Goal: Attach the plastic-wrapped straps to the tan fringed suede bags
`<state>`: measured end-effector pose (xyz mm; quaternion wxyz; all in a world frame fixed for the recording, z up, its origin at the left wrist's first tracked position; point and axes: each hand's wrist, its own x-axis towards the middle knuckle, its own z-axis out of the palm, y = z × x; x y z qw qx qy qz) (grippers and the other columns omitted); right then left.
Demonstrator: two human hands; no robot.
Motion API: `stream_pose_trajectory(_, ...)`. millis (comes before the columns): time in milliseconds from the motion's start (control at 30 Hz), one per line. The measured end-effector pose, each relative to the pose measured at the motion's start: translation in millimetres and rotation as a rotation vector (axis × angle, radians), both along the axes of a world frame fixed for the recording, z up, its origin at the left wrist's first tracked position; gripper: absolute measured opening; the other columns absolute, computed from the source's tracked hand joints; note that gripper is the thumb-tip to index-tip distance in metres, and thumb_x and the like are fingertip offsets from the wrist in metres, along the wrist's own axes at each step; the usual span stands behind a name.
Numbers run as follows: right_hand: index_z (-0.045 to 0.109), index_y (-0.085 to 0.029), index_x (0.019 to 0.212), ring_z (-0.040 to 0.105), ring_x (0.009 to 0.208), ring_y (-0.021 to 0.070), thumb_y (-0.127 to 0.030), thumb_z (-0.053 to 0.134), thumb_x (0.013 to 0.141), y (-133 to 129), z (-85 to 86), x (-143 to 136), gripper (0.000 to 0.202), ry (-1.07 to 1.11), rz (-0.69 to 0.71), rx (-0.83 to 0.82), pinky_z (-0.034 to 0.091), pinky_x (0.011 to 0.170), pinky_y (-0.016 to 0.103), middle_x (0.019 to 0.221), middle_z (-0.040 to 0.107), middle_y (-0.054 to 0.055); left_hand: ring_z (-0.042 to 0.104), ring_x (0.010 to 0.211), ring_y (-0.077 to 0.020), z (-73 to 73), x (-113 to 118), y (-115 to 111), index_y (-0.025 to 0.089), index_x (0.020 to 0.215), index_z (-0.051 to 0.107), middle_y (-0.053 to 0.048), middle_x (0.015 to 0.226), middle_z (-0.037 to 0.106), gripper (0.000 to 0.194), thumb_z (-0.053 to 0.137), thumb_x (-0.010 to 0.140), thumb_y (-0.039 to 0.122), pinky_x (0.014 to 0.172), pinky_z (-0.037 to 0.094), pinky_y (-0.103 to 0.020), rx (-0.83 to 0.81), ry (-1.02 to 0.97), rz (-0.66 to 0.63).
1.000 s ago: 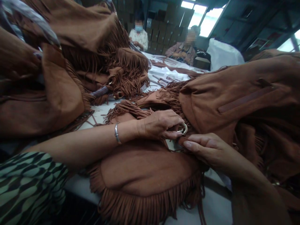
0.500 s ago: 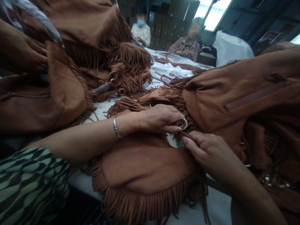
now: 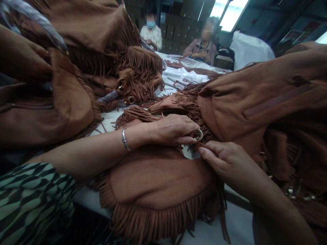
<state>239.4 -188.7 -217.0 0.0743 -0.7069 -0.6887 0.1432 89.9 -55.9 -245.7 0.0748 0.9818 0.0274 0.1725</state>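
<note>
Shiny round metal ring (image 3: pixel 201 135) sits pinched in our left hand (image 3: pixel 176 128), near our right hand (image 3: pixel 224 154), where we pinch a flat brown leather strap (image 3: pixel 201 145).

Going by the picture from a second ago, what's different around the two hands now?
The right hand has tilted the brown strap end, so less of its flat face shows. Nothing was visibly taken or let go: the left hand still holds the metal ring, and the fringed brown piece below stays put.
</note>
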Motion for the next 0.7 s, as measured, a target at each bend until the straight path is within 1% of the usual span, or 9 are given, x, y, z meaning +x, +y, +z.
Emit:
stream_pose_trajectory(167,0.059,-0.019,0.064,0.055,0.060,0.0182,-0.035,0.040,0.087,1.6,-3.2,0.5,0.033,0.016,-0.009,0.026,0.031,0.054,0.028,0.064,0.062,0.005,0.053,0.088,-0.0210,3.9,-0.3,-4.5,0.007,0.100,0.056,-0.014,0.096,0.060,0.027,0.046,0.091,0.030,0.081,0.042,-0.031,-0.030,0.016,-0.029)
stream_pose_trajectory(300,0.060,-0.018,0.065,0.055,0.060,0.0188,-0.035,0.040,0.086,4.8,-5.6,1.3,0.034,0.072,-0.025,0.036,0.033,0.054,0.028,0.064,0.062,0.005,0.051,0.091,-0.0214,3.8,0.7,-4.8,0.009,0.104,0.052,-0.013,0.099,0.058,0.027,0.044,0.092,0.032,0.086,0.040,-0.033,-0.066,0.028,-0.064)
stream_pose_trajectory(400,0.060,-0.017,0.063,0.051,0.056,0.0167,-0.035,0.041,0.086,7.1,-6.9,2.3,0.035,0.155,-0.024,0.062,0.032,0.051,0.027,0.060,0.059,0.004,0.051,0.089,-0.0215,3.5,1.9,-4.4,0.010,0.104,0.051,-0.013,0.099,0.057,0.027,0.041,0.093,0.033,0.085,0.040,-0.035,-0.064,0.048,-0.057)
stream_pose_trajectory(500,0.057,-0.017,0.059,0.047,0.053,0.0149,-0.036,0.042,0.085,7.9,-7.5,3.3,0.035,0.210,-0.045,0.063,0.031,0.048,0.026,0.056,0.055,0.003,0.051,0.087,-0.0214,4.3,3.1,-5.7,0.009,0.102,0.052,-0.013,0.098,0.057,0.027,0.042,0.092,0.031,0.083,0.041,-0.034,-0.020,0.075,-0.035)
stream_pose_trajectory(600,0.054,-0.018,0.057,0.044,0.051,0.0136,-0.036,0.043,0.085,8.0,-7.2,4.2,0.036,0.249,-0.057,0.054,0.029,0.046,0.026,0.055,0.053,0.002,0.051,0.089,-0.0224,4.2,4.1,-8.1,0.005,0.102,0.053,-0.015,0.099,0.058,0.025,0.045,0.090,0.026,0.083,0.041,-0.033,0.068,0.076,0.005)
stream_pose_trajectory(700,0.053,-0.018,0.056,0.042,0.050,0.0128,-0.035,0.043,0.085,8.0,-6.1,5.2,0.036,0.285,-0.031,0.049,0.028,0.045,0.025,0.054,0.051,0.001,0.052,0.089,-0.0229,2.9,4.9,-9.6,0.005,0.101,0.053,-0.015,0.097,0.058,0.023,0.046,0.088,0.023,0.082,0.041,-0.032,0.111,0.060,0.033)
